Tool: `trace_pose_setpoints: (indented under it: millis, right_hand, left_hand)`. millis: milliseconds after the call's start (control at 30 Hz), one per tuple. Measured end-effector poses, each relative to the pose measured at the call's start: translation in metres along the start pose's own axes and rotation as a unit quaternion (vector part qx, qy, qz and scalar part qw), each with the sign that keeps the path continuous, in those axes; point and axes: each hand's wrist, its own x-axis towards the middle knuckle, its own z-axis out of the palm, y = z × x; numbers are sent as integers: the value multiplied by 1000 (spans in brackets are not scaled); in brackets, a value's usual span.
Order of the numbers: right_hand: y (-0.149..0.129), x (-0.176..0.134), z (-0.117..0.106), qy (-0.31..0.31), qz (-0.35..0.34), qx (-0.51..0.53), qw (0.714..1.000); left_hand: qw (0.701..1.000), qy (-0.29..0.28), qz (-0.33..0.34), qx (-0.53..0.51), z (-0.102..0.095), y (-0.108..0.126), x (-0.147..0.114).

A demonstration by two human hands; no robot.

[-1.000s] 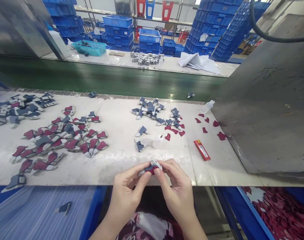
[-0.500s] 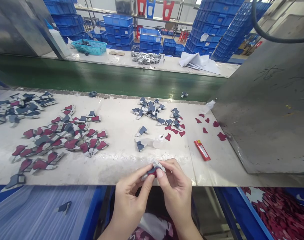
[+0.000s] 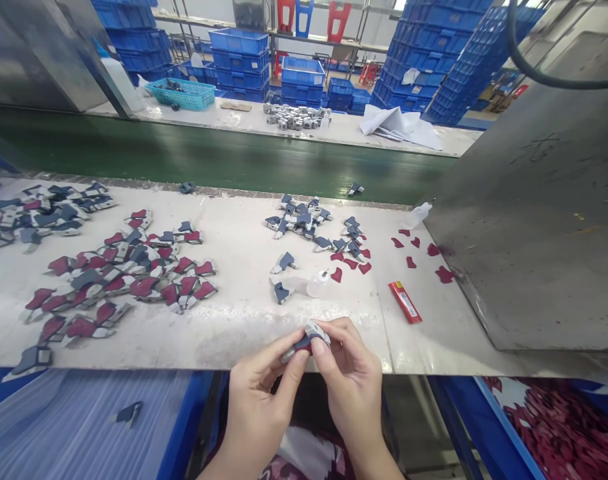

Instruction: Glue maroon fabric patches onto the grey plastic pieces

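Observation:
Both hands hold one small grey and dark-blue plastic part (image 3: 314, 331) with a red patch, just above the table's front edge. My left hand (image 3: 267, 387) pinches its left end between thumb and fingers. On its right end, my right hand (image 3: 351, 377) presses with the thumb, fingers curled behind. The fingers hide much of the part. Ahead lie a small clear bottle (image 3: 317, 284) with a thin tip, loose blue-grey parts (image 3: 304, 219) and several red pieces (image 3: 351, 264). To the left is a pile of parts with red patches (image 3: 144, 287).
A red packet (image 3: 405, 302) lies on the right of the white table (image 3: 234, 333), near a metal panel (image 3: 549, 200). Behind runs a green conveyor belt (image 3: 234, 160) carrying a part. Blue bins stand below, one holding red pieces (image 3: 569, 427).
A blue-grey part on the conveyor belt has shifted left. Both hands keep their grip on the part, almost unmoved; the view has shifted slightly.

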Motion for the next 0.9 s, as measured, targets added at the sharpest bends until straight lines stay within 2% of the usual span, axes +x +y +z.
trace_pose_setpoints:
  millis: [167, 233, 400, 567, 733, 900]
  right_hand:
    - [0, 1, 3, 31, 4, 3, 1000]
    - [2, 2, 2, 15, 12, 1, 1000]
    - [8, 2, -8, -74, 3, 4, 997]
    - [11, 3, -9, -71, 18, 12, 997]
    - [9, 6, -5, -48, 24, 31, 998]
    - [11, 11, -3, -20, 51, 23, 998]
  left_hand:
    - [1000, 1, 24, 15, 2, -6, 0]
    - [1000, 8, 20, 19, 2, -6, 1]
    - [999, 35, -11, 1, 1, 2, 3]
    - [999, 44, -28, -16, 4, 2, 2]
    - [999, 41, 19, -3, 4, -4, 3]
    - [992, -21, 83, 88, -7, -13, 9]
